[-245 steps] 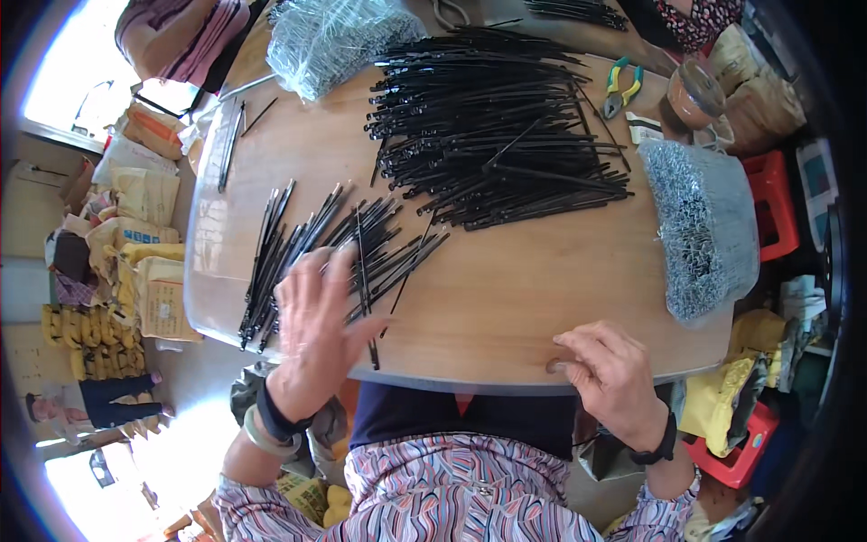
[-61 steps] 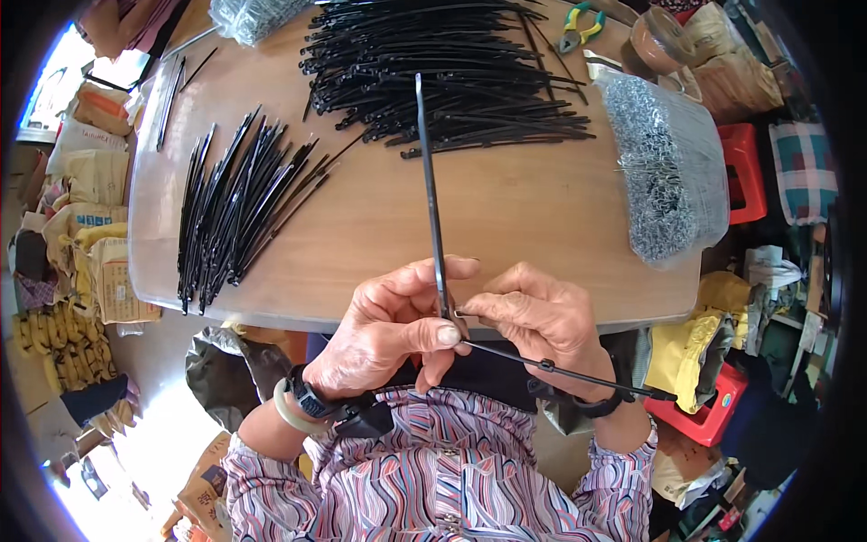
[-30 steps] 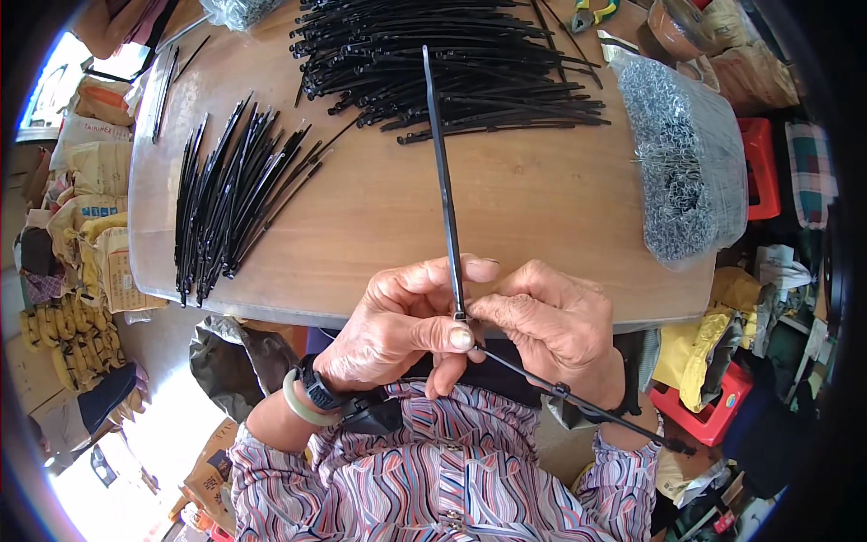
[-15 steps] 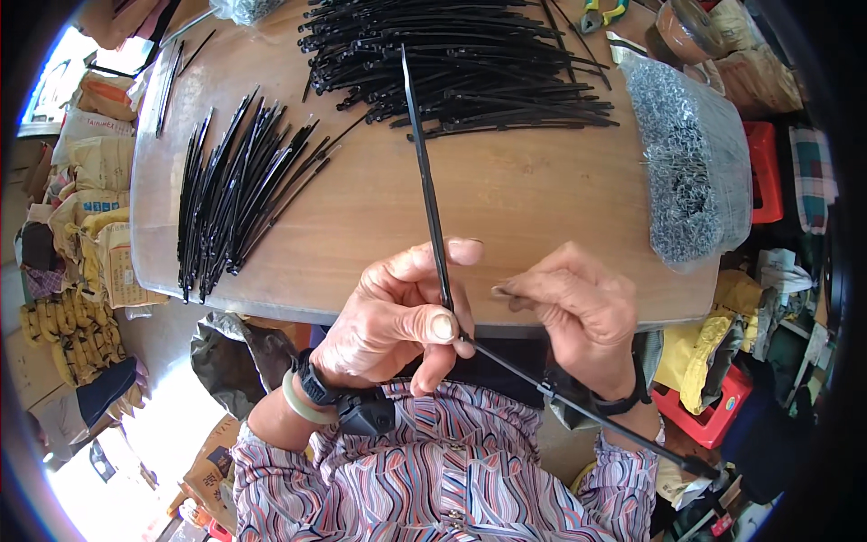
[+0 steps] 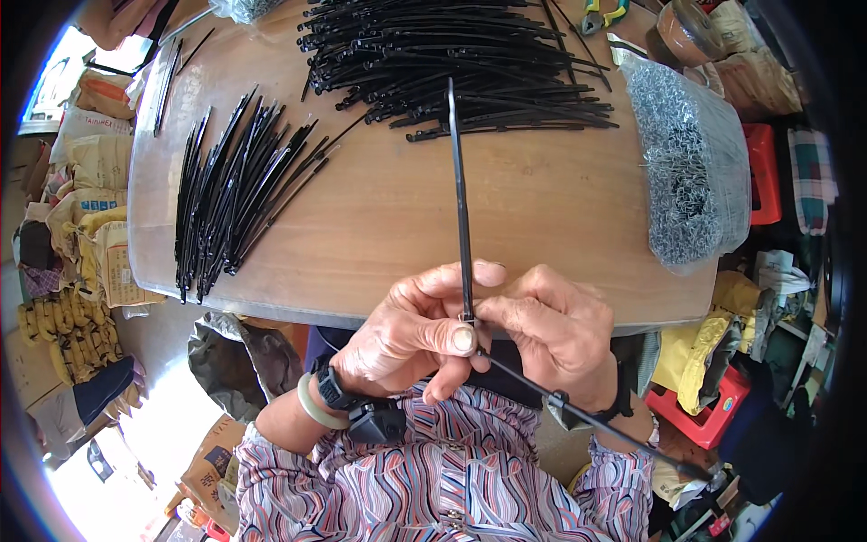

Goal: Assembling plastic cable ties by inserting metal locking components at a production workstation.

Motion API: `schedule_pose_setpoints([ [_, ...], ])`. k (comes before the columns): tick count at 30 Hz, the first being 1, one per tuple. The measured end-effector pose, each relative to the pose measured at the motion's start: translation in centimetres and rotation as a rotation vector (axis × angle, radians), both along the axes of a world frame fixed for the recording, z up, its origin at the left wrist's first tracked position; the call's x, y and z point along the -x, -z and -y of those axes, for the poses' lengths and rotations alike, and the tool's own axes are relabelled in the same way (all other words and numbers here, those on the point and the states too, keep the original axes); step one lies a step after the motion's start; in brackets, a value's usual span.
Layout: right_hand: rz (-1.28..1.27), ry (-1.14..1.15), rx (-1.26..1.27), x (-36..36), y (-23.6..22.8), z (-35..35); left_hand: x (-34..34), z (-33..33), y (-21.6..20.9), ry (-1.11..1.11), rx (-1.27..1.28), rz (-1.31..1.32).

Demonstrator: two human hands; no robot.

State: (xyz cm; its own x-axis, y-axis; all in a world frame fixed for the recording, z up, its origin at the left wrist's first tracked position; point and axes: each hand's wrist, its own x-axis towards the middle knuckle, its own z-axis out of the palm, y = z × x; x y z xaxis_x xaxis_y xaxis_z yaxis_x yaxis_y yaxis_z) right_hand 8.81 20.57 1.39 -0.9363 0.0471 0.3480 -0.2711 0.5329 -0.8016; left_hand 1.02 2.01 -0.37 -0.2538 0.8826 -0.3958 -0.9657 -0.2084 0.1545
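My left hand (image 5: 411, 334) pinches a long thin black strip (image 5: 461, 208) near its lower end, and the strip stands up over the wooden table (image 5: 397, 217). My right hand (image 5: 555, 330) meets it from the right, fingertips on the same spot where a small metal piece sits. A second black strip (image 5: 587, 417) runs down to the right from under my hands. A fanned bundle of black strips (image 5: 230, 194) lies at the left. A large heap of black strips (image 5: 452, 63) fills the far side.
A clear plastic bag of small metal clips (image 5: 682, 163) lies at the table's right end. Pliers (image 5: 601, 14) and a brown tape roll (image 5: 682, 27) sit at the far right. Sacks and yellow goods (image 5: 63, 298) crowd the floor at left, red stools (image 5: 763, 172) at right.
My right hand has closed back in onto the upright strip after drawing slightly away. The strip's top has swung a little to the right.
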Motion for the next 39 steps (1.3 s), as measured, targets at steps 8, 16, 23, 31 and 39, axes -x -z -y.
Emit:
schedule_pose_setpoints([
  [8, -0.117, 0.015, -0.018, -0.3, 0.1, 0.0, -0.2, -0.1, 0.3, 0.022, -0.089, -0.048],
  [16, -0.008, 0.031, -0.026, -0.6, -0.3, 0.0, -0.1, -0.1, 0.1, 0.037, -0.048, -0.070],
  [23, 0.013, 0.021, 0.176, -0.9, 0.0, 0.1, -0.2, 0.0, 0.5, 0.028, -0.039, -0.053],
  [31, 0.014, 0.000, 0.087, -0.2, 0.0, -0.1, -0.2, -0.1, 0.4, 0.018, 0.010, -0.111],
  [39, 0.131, -0.004, 0.071, -0.6, -0.1, -1.2, -0.4, -0.2, -0.3, 0.010, 0.062, -0.006],
])
